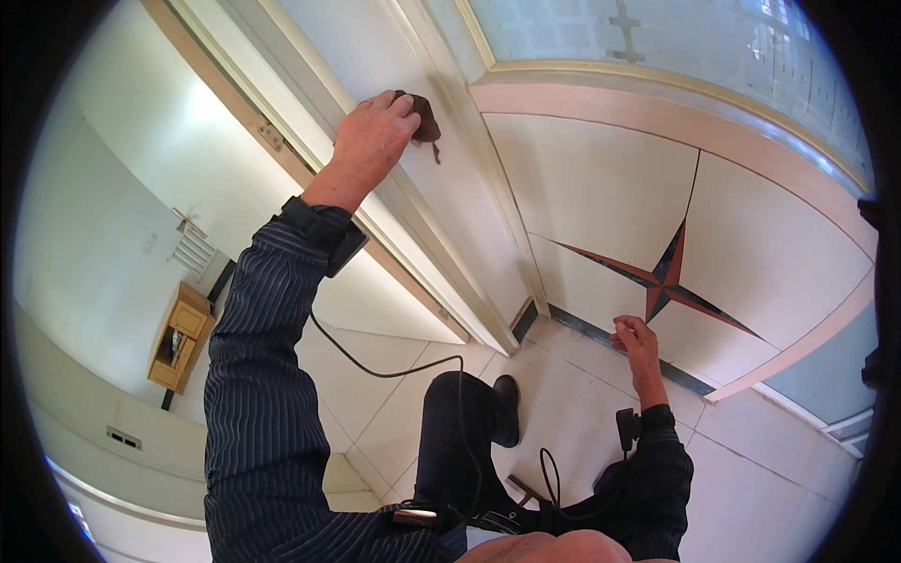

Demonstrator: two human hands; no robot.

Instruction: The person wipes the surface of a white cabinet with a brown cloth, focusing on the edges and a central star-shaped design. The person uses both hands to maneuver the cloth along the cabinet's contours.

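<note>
My left hand (376, 130) is pressed to a narrow white wall strip (450, 190) beside the door frame. It grips a dark brown cloth (425, 121), and a thin tail of the cloth dangles below the fingers. Lower on the right, my right hand (639, 343) hangs in the air with loosely bent fingers, and nothing shows in it. Behind that hand is a pale wall panel (591, 169) with a red and black four-pointed star inlay (665, 283).
An open white door (190, 134) stands left of the door frame (415, 204). A wooden cabinet (181, 338) sits in the room beyond. A pinkish ledge (598, 104) runs beneath a glass pane (676, 32). Black cable (394, 375) loops near my leg above the tiled floor (563, 394).
</note>
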